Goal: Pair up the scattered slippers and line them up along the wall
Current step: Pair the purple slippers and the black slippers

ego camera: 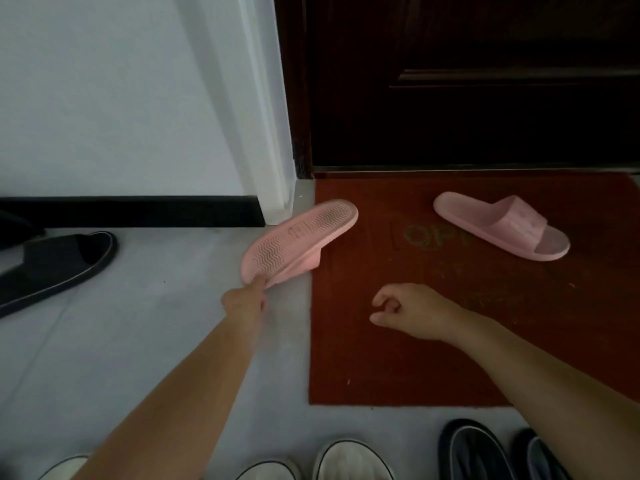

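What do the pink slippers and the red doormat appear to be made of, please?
The upturned pink slipper and upright pink slipper: probably moulded foam or rubber, matte, wavy tread moulded in the sole. The red doormat: seemingly short-pile fibre, dull, fuzzy.

The upturned pink slipper (301,237) at 11 o'clock shows a matt, rubbery plastic sole with wavy ribs; the upright pink slipper (498,225) at 1 o'clock looks smooth (same matt plastic). The red doormat (381,358) is coarse fibre, the dark door (467,81) glossy wood.

body | left grip (242,301): bare | right grip (412,311): bare | forearms (194,375): bare down to frame edge
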Motion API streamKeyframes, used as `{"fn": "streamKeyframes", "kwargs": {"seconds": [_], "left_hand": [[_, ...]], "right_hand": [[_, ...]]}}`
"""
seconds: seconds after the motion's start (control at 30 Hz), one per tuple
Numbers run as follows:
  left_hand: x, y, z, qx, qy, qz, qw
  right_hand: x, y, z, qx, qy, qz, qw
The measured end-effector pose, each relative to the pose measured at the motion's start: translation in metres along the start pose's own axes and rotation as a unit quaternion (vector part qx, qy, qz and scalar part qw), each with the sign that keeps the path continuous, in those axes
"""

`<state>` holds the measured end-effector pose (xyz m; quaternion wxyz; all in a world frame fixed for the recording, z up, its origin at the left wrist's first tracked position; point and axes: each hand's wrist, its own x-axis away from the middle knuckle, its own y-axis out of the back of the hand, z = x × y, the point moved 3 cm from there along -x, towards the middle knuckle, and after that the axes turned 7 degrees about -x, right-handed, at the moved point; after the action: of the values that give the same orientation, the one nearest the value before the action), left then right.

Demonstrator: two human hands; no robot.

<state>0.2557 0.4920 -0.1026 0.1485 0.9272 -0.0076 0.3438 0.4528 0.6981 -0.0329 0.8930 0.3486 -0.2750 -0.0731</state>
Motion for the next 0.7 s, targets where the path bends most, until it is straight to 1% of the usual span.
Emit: {"fn": "streamKeyframes", "kwargs": {"seconds": [0.07, 0.13, 0.17, 0.23, 0.27, 0.33, 0.37, 0.4, 0.47, 0.53, 0.57, 0.6, 0.63, 0.67, 0.7], "left_hand": [[0.011, -0.009, -0.008, 0.107, 0.026, 0.064, 0.992], [0.026, -0.018, -0.022, 0.142, 0.021, 0.119, 0.983], [0.035, -0.022, -0.03, 0.145, 0.008, 0.146, 0.979], [0.057, -0.028, -0.045, 0.142, -0.033, 0.19, 0.971], [0.07, -0.03, -0.052, 0.125, -0.057, 0.199, 0.97], [0.094, -0.03, -0.063, 0.057, -0.099, 0.198, 0.973], [0.106, -0.03, -0.065, 0.026, -0.105, 0.207, 0.972], [0.117, -0.03, -0.065, 0.002, -0.096, 0.224, 0.97], [0.137, -0.028, -0.058, -0.022, -0.046, 0.262, 0.964], [0.152, -0.027, -0.053, 0.013, -0.003, 0.304, 0.953], [0.159, -0.029, -0.054, 0.045, -0.013, 0.327, 0.944], [0.163, -0.033, -0.057, 0.066, -0.049, 0.346, 0.935], [0.167, -0.037, -0.06, 0.047, -0.113, 0.352, 0.928], [0.173, -0.041, -0.062, -0.028, -0.201, 0.338, 0.919], [0.178, -0.047, -0.059, -0.14, -0.292, 0.306, 0.895]], "right_hand": [[0.002, -0.005, 0.001, 0.001, 0.0, 0.004, 1.0], [0.004, -0.007, 0.002, 0.032, 0.005, -0.009, 0.999], [0.005, -0.006, 0.002, 0.049, 0.01, -0.032, 0.998], [0.007, 0.001, 0.003, 0.061, 0.019, -0.115, 0.991], [0.01, 0.005, 0.004, 0.055, 0.02, -0.166, 0.984], [0.016, 0.011, 0.005, 0.059, 0.017, -0.25, 0.966], [0.02, 0.012, 0.005, 0.072, 0.012, -0.275, 0.959], [0.024, 0.013, 0.004, 0.085, 0.006, -0.291, 0.953], [0.032, 0.015, -0.001, 0.087, -0.003, -0.308, 0.947], [0.041, 0.018, -0.007, 0.049, 0.016, -0.309, 0.95], [0.047, 0.019, -0.011, 0.015, 0.02, -0.295, 0.955], [0.052, 0.019, -0.015, -0.027, 0.013, -0.273, 0.961], [0.057, 0.017, -0.019, -0.077, -0.005, -0.248, 0.966], [0.06, 0.013, -0.023, -0.14, -0.031, -0.219, 0.965], [0.062, 0.006, -0.026, -0.209, -0.06, -0.194, 0.957]]}}
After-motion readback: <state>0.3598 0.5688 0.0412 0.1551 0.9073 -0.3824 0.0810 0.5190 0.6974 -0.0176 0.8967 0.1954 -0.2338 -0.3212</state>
